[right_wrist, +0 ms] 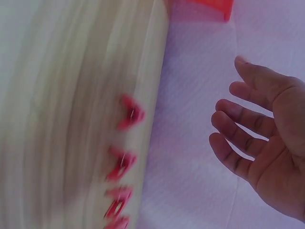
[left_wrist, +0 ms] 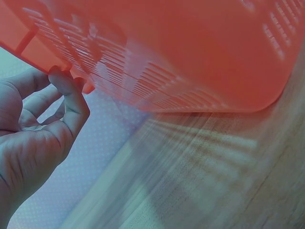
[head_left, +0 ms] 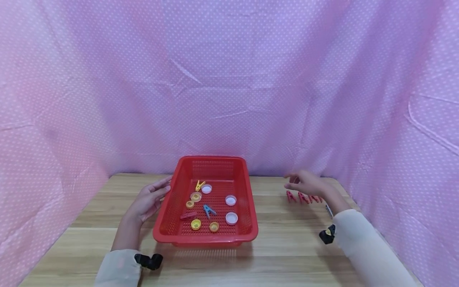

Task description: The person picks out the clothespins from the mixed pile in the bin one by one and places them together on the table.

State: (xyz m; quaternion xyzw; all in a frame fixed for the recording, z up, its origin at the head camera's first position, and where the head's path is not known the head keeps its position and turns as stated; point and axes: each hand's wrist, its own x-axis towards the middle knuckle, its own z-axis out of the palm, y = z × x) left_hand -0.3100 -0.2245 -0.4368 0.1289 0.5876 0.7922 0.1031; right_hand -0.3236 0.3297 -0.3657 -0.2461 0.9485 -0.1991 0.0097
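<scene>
A red plastic basket (head_left: 163, 235) with slotted walls stands on the table. My left hand (head_left: 146, 201) holds its left rim; in the left wrist view the thumb and fingers (left_wrist: 71, 93) pinch the rim's edge. Inside the basket lie a yellow clothespin (head_left: 199, 185), a blue clothespin (head_left: 208, 211), a red clothespin (head_left: 188, 215) and several small round caps (head_left: 231, 218), some whitish, some yellow. My right hand (head_left: 306, 183) hovers above a row of red clothespins (head_left: 303, 197). In the right wrist view that hand (right_wrist: 267, 138) has loosely bent fingers and nothing in them.
The wooden table (head_left: 276, 247) runs under everything. Pink dotted cloth (head_left: 229, 79) hangs behind it and on both sides. Near my right wrist, a thin greyish-blue thing (head_left: 329, 210) is partly hidden by the arm; its kind cannot be made out.
</scene>
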